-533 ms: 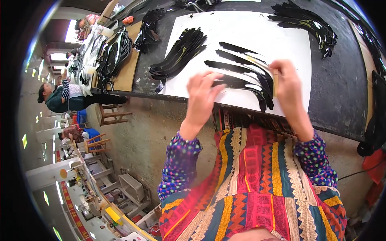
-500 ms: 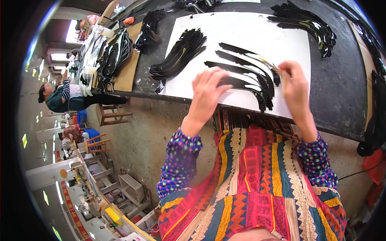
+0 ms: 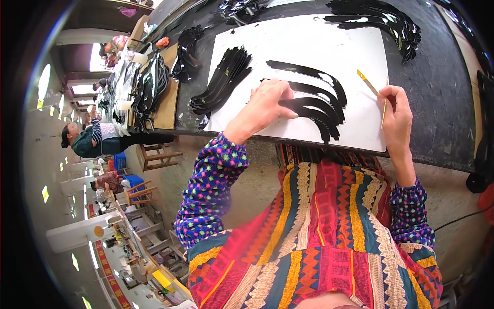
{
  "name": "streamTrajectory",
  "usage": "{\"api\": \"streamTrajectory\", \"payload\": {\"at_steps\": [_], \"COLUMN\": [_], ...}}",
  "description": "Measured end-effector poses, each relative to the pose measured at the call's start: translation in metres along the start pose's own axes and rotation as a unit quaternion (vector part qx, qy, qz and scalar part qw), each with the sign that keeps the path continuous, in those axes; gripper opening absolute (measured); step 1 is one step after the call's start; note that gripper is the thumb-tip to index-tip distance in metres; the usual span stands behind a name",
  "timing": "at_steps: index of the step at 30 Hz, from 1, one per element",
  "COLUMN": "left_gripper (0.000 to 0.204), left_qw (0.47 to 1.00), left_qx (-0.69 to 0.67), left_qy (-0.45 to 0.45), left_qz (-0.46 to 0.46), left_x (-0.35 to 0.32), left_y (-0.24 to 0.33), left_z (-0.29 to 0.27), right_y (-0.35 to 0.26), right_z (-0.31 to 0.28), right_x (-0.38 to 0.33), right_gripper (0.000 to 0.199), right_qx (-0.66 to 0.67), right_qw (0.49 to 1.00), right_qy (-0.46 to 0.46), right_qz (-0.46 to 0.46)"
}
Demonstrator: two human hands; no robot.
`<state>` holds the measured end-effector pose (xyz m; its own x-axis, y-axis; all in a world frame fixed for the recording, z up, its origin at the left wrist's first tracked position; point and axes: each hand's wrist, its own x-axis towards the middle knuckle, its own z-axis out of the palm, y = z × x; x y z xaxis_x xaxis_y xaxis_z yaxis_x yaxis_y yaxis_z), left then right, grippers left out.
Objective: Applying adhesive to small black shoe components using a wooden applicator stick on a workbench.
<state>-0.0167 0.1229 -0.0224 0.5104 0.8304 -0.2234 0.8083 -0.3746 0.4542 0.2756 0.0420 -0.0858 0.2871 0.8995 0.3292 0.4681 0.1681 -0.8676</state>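
Observation:
Several black, glossy curved strips [image 3: 311, 88] lie fanned on a white sheet [image 3: 309, 38]. My left hand [image 3: 267, 105] is bent over their left ends, thumb and fingers closing about the lower strips. The exact grip is partly hidden by the fingers. To the right of the strips, my right hand [image 3: 397, 116] is closed on a slim brush [image 3: 368, 82] with a yellow tip, pointing up and left. A thin yellowish stick [image 3: 384, 114] also shows along those fingers. The brush tip is apart from the strips.
A pile of black strips [image 3: 222, 80] lies on the sheet's left part, another bundle [image 3: 383, 23] at the far right. Cardboard [image 3: 167, 87] with more strips covers the dark table's [image 3: 432, 113] left end. A person [image 3: 90, 136] stands beyond, near a wooden stool [image 3: 157, 156].
My right hand has moved right and a little down, drawing the brush away from the strips. My left hand has shifted slightly left. Fewer strips show separately at the top of the fan.

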Motion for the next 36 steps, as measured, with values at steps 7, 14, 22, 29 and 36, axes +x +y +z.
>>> {"api": "streamTrajectory", "payload": {"at_steps": [7,14,22,29,36], "left_gripper": [0.025,0.038,0.061,0.035,0.025], "left_qw": [0.994,0.995,0.985,0.99,0.967], "left_qx": [0.038,0.028,0.141,-0.032,0.01], "left_qy": [-0.055,-0.006,-0.094,-0.131,-0.251], "left_qz": [0.083,0.096,0.028,0.031,0.049], "left_x": [-0.004,0.04,0.067,0.061,0.087], "left_y": [0.001,0.003,0.004,0.008,0.008], "left_z": [-0.001,-0.012,-0.029,-0.032,-0.064], "right_y": [0.004,0.0,-0.005,-0.003,-0.016], "right_z": [0.006,0.005,0.004,0.008,0.002], "right_x": [-0.004,0.0,0.0,-0.002,-0.001], "right_gripper": [0.012,0.011,0.012,0.012,0.016], "right_qx": [0.023,0.038,0.039,0.045,0.031], "right_qw": [1.0,0.999,0.999,0.997,0.997], "right_qy": [0.001,0.007,0.014,0.021,0.038], "right_qz": [-0.007,-0.006,-0.027,-0.053,-0.06]}}
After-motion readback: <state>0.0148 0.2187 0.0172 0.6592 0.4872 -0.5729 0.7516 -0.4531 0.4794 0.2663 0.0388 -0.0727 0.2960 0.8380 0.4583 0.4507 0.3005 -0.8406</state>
